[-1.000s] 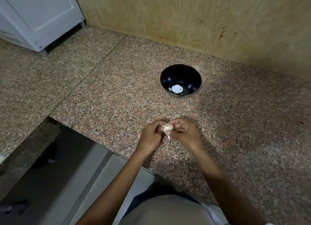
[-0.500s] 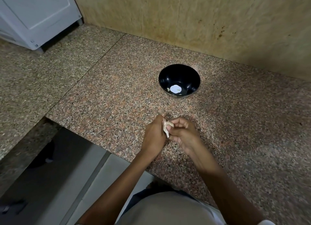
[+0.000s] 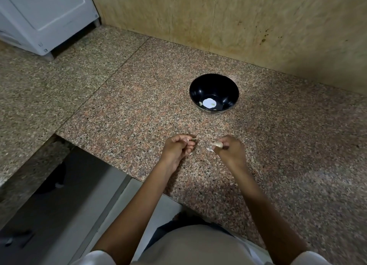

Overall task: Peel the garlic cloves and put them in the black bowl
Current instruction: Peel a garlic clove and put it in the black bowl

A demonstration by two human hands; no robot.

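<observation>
Garlic clove [image 3: 216, 144] | right hand [image 3: 231, 151] pinches it; left hand [image 3: 176, 147] now pulled apart, curled, perhaps pinching skin [image 3: 190, 139] | peeling under way; bowl [image 3: 198, 90] waits

Surface [image 3: 139, 106]: speckled stone, granite-like, in pink, grey and black grains, polished smooth with a dull sheen. Black bowl [image 3: 214, 84]: smooth and glossy inside, with light glinting on its wall. Wall panel [image 3: 178, 12] along the far edge: matt, wood-grained, blotchy. Garlic clove [image 3: 216, 144]: dry, pale, papery skin. White cabinet [image 3: 45, 12] at the far left corner: smooth, satin finish. Garment [image 3: 194, 249]: matt beige cloth.
</observation>
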